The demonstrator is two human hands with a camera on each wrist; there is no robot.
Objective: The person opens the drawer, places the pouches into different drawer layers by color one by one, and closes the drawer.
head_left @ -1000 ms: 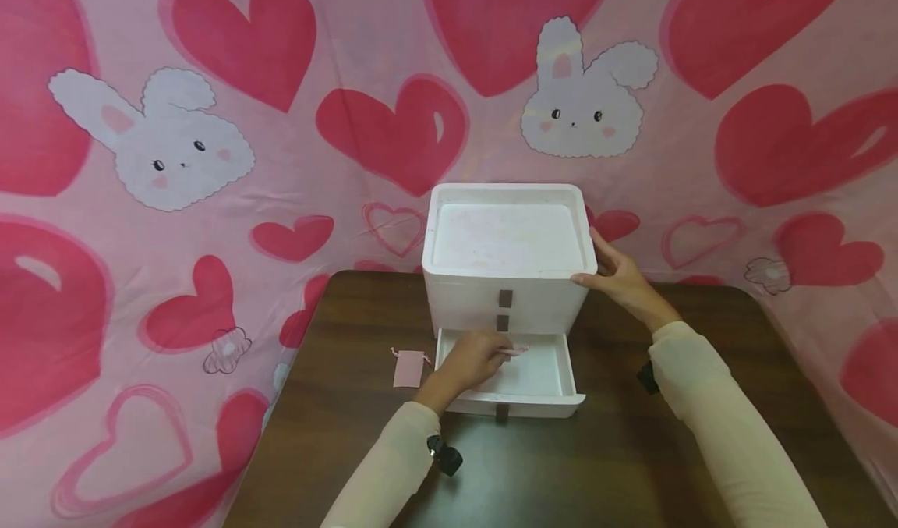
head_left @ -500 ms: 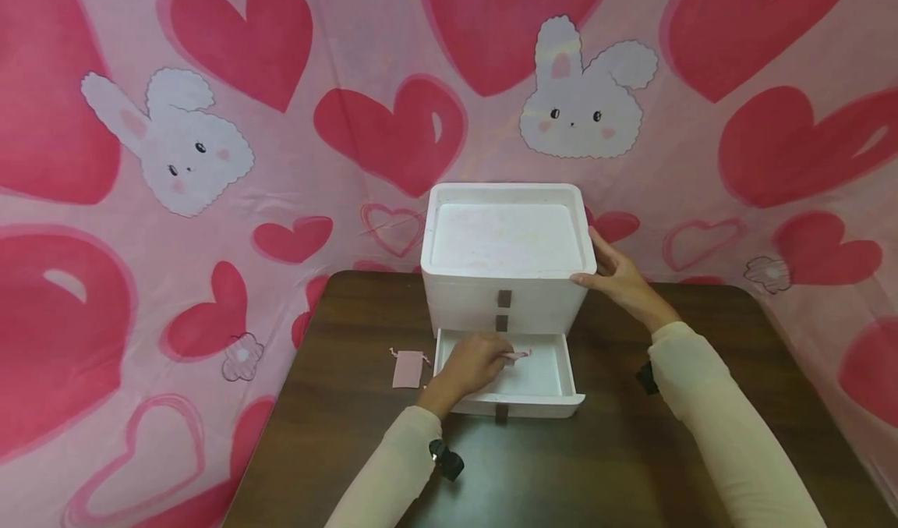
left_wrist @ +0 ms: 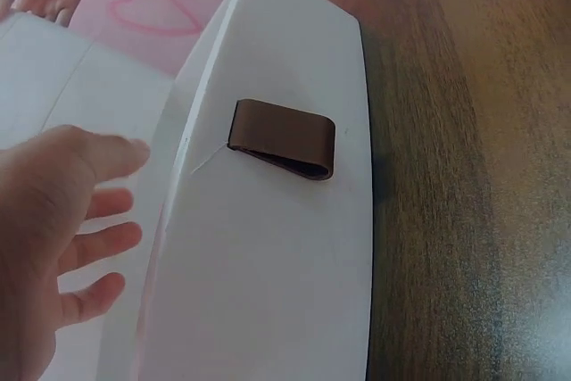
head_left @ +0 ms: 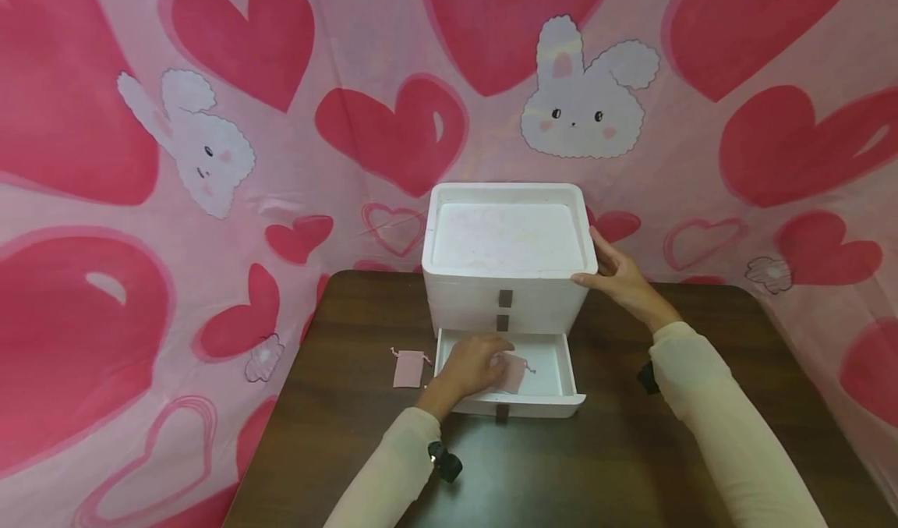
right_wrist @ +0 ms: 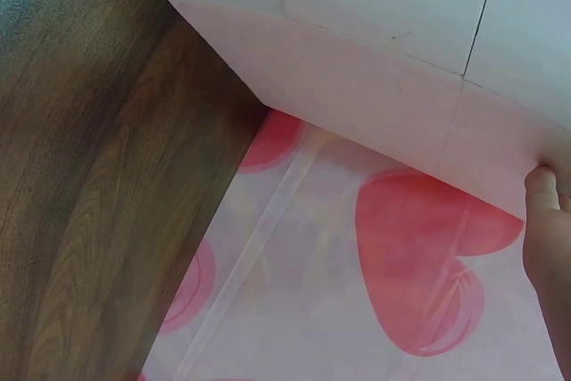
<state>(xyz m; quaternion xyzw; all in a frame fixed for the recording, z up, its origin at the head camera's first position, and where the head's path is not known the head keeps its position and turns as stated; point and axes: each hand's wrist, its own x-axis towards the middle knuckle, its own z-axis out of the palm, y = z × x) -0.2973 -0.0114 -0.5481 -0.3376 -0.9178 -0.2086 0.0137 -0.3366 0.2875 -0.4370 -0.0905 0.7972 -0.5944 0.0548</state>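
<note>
two hands, left hand (head_left: 468, 364) flat on soft pink pouch (head_left: 514, 373), right hand (head_left: 617, 277) bracing boxy foam cabinet (head_left: 507, 241)

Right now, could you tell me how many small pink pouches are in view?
2. One pink pouch lies on the table, left of the open bottom drawer; the other pouch lies inside that drawer, at the left hand. The closed upper drawers may hide more.
</note>
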